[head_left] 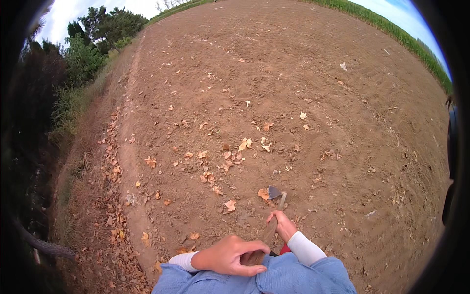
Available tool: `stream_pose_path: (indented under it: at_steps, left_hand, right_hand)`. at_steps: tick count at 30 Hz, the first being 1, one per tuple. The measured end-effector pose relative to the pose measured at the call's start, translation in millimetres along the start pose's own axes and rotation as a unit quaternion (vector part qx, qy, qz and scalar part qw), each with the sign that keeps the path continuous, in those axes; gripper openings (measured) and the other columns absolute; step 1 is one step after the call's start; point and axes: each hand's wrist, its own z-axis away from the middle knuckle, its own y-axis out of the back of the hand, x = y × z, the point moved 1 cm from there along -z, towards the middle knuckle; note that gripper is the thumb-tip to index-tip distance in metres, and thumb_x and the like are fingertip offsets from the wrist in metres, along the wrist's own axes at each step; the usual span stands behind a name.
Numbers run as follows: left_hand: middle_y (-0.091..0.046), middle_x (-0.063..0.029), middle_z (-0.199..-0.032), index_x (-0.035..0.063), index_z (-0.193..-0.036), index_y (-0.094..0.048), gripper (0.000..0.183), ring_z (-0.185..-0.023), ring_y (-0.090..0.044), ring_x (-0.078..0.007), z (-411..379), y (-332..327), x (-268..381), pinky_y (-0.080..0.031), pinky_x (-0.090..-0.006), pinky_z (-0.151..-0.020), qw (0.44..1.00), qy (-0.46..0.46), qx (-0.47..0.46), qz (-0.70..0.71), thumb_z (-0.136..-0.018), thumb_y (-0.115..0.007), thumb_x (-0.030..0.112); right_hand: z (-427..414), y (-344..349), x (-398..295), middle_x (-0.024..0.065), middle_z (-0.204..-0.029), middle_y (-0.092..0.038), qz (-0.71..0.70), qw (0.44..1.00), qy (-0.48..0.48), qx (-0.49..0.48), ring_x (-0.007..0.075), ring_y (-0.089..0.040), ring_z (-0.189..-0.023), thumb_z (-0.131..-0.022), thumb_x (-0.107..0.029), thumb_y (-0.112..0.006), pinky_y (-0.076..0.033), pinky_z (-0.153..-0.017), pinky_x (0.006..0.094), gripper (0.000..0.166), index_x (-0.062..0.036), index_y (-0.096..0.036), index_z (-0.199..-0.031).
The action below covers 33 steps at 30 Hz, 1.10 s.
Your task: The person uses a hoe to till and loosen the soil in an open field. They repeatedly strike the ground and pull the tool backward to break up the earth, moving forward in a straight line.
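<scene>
A hoe with a wooden handle (269, 232) and a dark metal blade (274, 192) slants away from my body. The blade rests at the soil, touching or just beside a dry brown leaf (263, 194). My right hand (284, 225) grips the handle partway along, below the blade. Closer to my waist, my left hand (235, 255) curls loosely around the rear part of the handle, with a gap between thumb and fingers. The handle's end is hidden by this hand. White cuffs and blue sleeves cover both arms.
Bare brown soil (352, 154) with clods and scattered dry leaves (228, 160) spreads ahead. On the left, a leaf-strewn bank (114, 220) borders shrubs and trees (84, 55). Tall green plants (400, 31) line the far right. A dark shape (453, 143) is cut off at the right edge.
</scene>
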Motion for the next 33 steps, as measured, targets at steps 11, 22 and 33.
stream_pose_path:
  at_steps: [11,22,33]
  left_hand:
    - [-0.055,-0.0075,-0.059,0.0096,-0.084,-0.059,0.022,-0.051,-0.055,-0.0228,36.8,-89.0,5.6,-0.043,-0.0322,-0.044,0.982,-0.114,-0.017,-0.149,-0.075,-0.057,0.03]
    - [-0.053,-0.0045,-0.055,0.0055,-0.081,-0.061,0.025,-0.046,-0.053,-0.0197,98.5,-217.3,160.0,-0.042,-0.0302,-0.043,0.907,-0.324,-0.188,-0.192,-0.074,-0.056,0.029]
    - [-0.055,-0.0068,-0.056,0.0091,-0.075,-0.058,0.027,-0.049,-0.054,-0.0221,107.0,-385.9,120.6,-0.041,-0.0315,-0.046,0.843,-0.172,-0.452,-0.235,-0.084,-0.051,0.034]
  right_hand:
    - [14.6,74.3,49.6,0.0045,-0.053,-0.039,-0.091,0.995,0.027,-0.011,0.0165,-0.039,-0.042,-0.079,-0.009,-0.04,-0.038,-0.04,0.0301,0.015,-0.0067,-0.036,-0.065]
    - [172.3,192.3,125.8,0.0026,-0.05,-0.038,-0.165,0.967,0.186,-0.055,0.0145,-0.038,-0.041,-0.081,-0.01,-0.039,-0.039,-0.041,0.0294,0.016,-0.0065,-0.039,-0.065]
    - [279.9,343.4,237.5,0.0051,-0.059,-0.051,-0.107,0.973,0.202,-0.005,0.0198,-0.049,-0.05,-0.074,-0.015,-0.048,-0.041,-0.045,0.0336,0.011,-0.0079,-0.049,-0.066]
